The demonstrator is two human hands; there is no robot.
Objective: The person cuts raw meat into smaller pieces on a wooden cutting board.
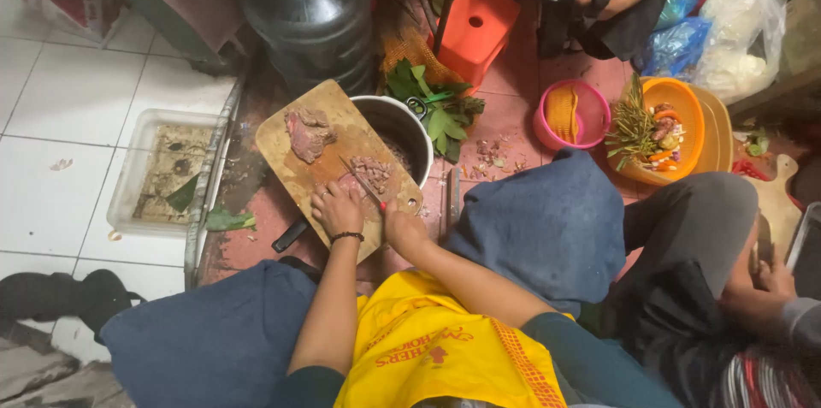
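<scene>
Right now the left hand (336,209) presses flat, fingers curled, on the chopped meat (369,172) at the near end of the wooden cutting board (286,164), while the right hand (400,224) is closed round a knife (363,184) whose blade slants up-left between them; the uncut meat slab (306,133) lies farther off, nearer the left hand

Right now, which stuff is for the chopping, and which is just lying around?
For the chopping: left hand, right hand, knife, meat, wooden cutting board, metal pot.

Lying about: orange stool, pink bowl, orange basin, clear plastic tray, dark water jug.
</scene>
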